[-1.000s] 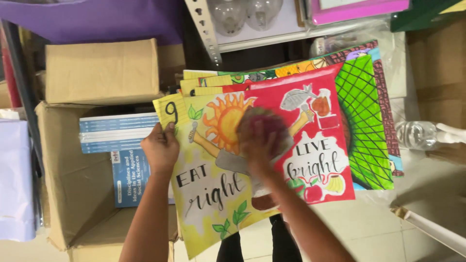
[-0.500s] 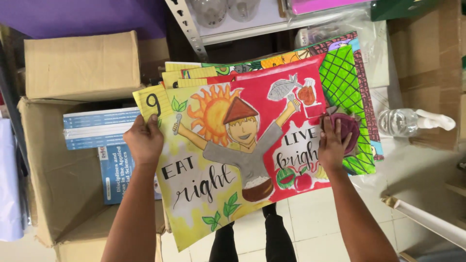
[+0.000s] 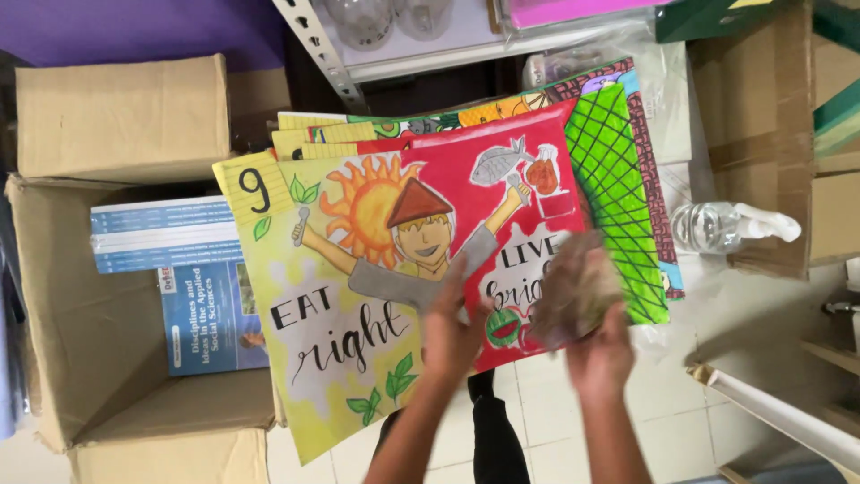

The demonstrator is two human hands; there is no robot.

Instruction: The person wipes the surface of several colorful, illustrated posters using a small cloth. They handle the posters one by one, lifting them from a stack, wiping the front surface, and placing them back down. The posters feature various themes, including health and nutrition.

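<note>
Both hands are pressing flat, fingers apart, on the top yellow-and-red painted poster (image 3: 394, 287), the left hand (image 3: 452, 336) beside the blurred right hand (image 3: 596, 350), while an open brown cardboard box (image 3: 81, 341) is holding blue paperback books (image 3: 202, 287).

A single head-worn camera looks steeply down from above the person's own arms, close enough that the left hand (image 3: 452, 336) and right hand (image 3: 600, 354) enter from the bottom edge and the painted poster (image 3: 358, 269) fills the middle of the frame; the view faces forward and downward toward a metal shelf rail (image 3: 318, 49) at the top edge, with an open cardboard box (image 3: 81, 323) at the left and tiled floor (image 3: 690, 394) at the lower right. There is no second view to overlap with it.
</note>
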